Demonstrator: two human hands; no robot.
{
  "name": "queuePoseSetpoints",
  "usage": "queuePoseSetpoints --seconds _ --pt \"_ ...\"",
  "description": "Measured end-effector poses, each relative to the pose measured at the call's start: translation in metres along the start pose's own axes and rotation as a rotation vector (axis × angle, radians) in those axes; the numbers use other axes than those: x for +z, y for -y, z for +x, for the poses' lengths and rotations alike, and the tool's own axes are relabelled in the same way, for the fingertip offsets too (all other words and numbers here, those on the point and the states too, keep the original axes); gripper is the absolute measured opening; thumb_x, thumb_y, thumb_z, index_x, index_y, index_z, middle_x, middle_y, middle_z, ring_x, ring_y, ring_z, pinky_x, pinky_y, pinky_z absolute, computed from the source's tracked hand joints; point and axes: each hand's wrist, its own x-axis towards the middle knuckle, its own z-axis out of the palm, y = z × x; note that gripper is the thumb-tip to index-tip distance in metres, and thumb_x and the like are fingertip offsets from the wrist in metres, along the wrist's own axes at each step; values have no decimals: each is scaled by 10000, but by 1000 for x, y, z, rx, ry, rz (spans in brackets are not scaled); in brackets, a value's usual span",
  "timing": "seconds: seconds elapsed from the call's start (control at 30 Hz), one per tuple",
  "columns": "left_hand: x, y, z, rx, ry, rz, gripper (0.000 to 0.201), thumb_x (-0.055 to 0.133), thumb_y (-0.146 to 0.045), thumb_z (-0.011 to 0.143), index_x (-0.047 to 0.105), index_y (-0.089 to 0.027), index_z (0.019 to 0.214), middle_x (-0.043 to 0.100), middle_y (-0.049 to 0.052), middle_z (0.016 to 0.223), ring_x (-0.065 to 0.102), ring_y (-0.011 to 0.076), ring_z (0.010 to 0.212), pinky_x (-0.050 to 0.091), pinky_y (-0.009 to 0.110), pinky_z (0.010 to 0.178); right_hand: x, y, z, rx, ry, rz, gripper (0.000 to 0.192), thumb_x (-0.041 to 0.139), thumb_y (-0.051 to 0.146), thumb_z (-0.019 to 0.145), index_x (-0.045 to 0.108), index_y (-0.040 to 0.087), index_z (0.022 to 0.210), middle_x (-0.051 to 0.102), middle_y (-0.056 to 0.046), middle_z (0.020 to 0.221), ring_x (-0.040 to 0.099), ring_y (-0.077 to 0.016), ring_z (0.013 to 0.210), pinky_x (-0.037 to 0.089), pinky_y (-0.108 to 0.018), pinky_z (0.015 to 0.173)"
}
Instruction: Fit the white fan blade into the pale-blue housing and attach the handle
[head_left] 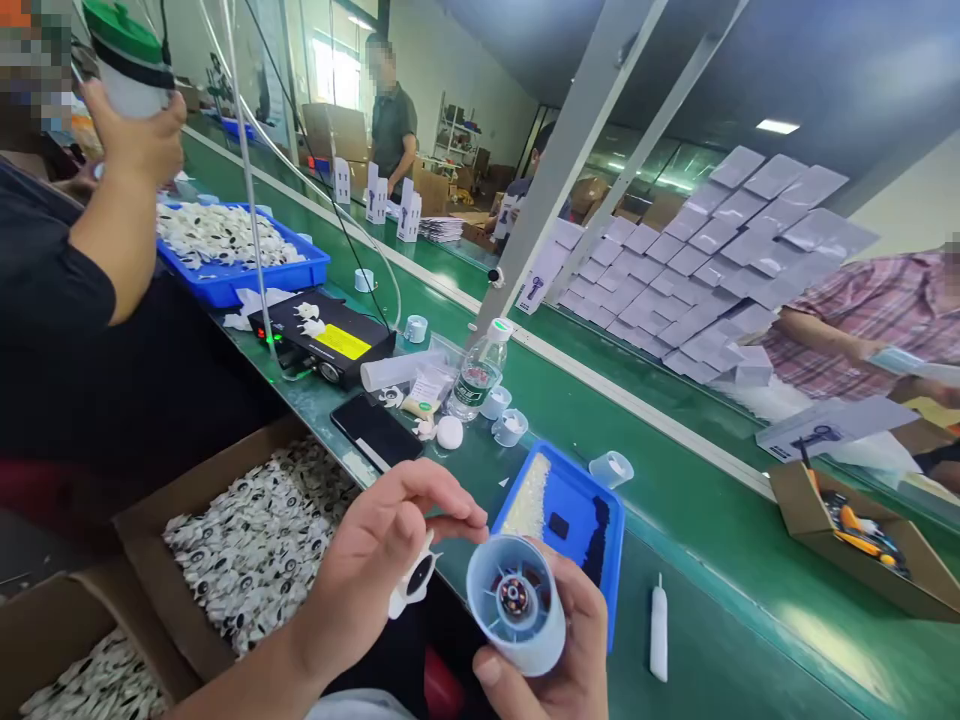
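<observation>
A long green conveyor table (697, 560) runs from seven o'clock up toward eleven o'clock. At two o'clock a stack of white folded cartons (720, 250) leans behind it, with a person in a plaid shirt (862, 320) at three o'clock. A co-worker in black (67, 330) fills nine o'clock, that person's hand raised around a white bottle with a green cap (129, 55) at eleven o'clock. At eight o'clock an open cardboard box (187, 500) holds a heap of small white-and-black fan blades (255, 545). A blue tray (225, 280) at ten o'clock carries more of them. Near centre sits a smaller blue tray (592, 500), and just left of centre a black device with a yellow label (322, 345) and a clear water bottle (476, 375).

At six o'clock the right hand (562, 660) wraps its fingers around a white cylindrical housing (517, 605), open end facing the camera, a small motor hub visible inside. Just left, the left hand (375, 560) pinches a single fan blade piece (412, 585) between thumb and fingertips, close beside the housing's rim. A white tube (658, 630) lies on the belt at five o'clock.
</observation>
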Motion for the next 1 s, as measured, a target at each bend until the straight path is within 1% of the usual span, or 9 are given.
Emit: queuePoseSetpoints --seconds 0.1,0.2,0.33,0.47,0.6,0.67,0.77,0.87,1.0 --pt "-7 1 1 2 -69 13 388 390 -508 873 617 -200 939 553 64 956 535 201 1016 455 349 932 3 -2 6 -62 15 -108 475 594 464 836 430 207 1200 365 -99 1198 416 -184 1130 411 -245 892" --pt "-11 2 3 5 -84 29 461 308 -524 890 621 -191 948 555 75 985 510 222 1086 416 380 986 5 -4 12 -100 54 -156 480 604 461 825 443 186 1185 384 -112 1152 417 -191 1100 410 -261 887" --pt "-14 4 5 -44 -17 135 522 244 -547 889 598 -181 1010 534 87 1064 470 227 1154 386 369 1018 8 -7 17 -197 160 -169 513 652 325 785 392 188 1206 407 -112 1132 457 -175 1062 428 -257 885" --pt "-15 5 4 -73 54 301 575 223 -585 873 586 -168 1032 534 102 1089 454 223 1164 375 338 1013 11 -7 18 -199 163 -209 534 680 281 756 410 195 1207 412 -109 1168 484 -174 1069 431 -249 894" --pt "-18 8 5 -116 87 264 742 98 -678 820 600 -177 1038 517 107 1131 423 243 1186 335 362 1032 11 -10 18 -218 188 -258 561 718 258 726 444 204 1212 448 -92 1174 492 -173 1099 446 -237 921" --pt "-20 11 7 -147 102 135 627 141 -605 876 593 -198 1028 517 91 1116 422 232 1188 324 363 1032 12 -9 17 -126 151 -159 545 709 262 745 439 214 1217 459 -89 1182 506 -174 1093 462 -240 907" --pt "-22 16 12 -172 173 2 235 405 -354 910 544 -239 1060 502 59 1124 437 187 1158 354 309 980 14 -4 14 153 98 176 550 665 398 797 389 256 1251 480 -73 1184 563 -153 992 502 -215 804" --pt "-23 20 16 -243 320 12 307 523 -319 861 480 -237 1154 463 78 1155 472 165 1061 399 264 873 14 2 11 341 69 424 590 638 520 788 365 288 1257 485 -51 1193 569 -135 981 499 -196 814" --pt "-31 31 24 -377 432 19 478 626 -396 781 448 -210 1183 447 82 1119 461 166 1037 396 259 849 4 -3 8 244 61 352 558 665 427 793 391 274 1254 457 -64 1228 532 -131 1085 474 -160 879"
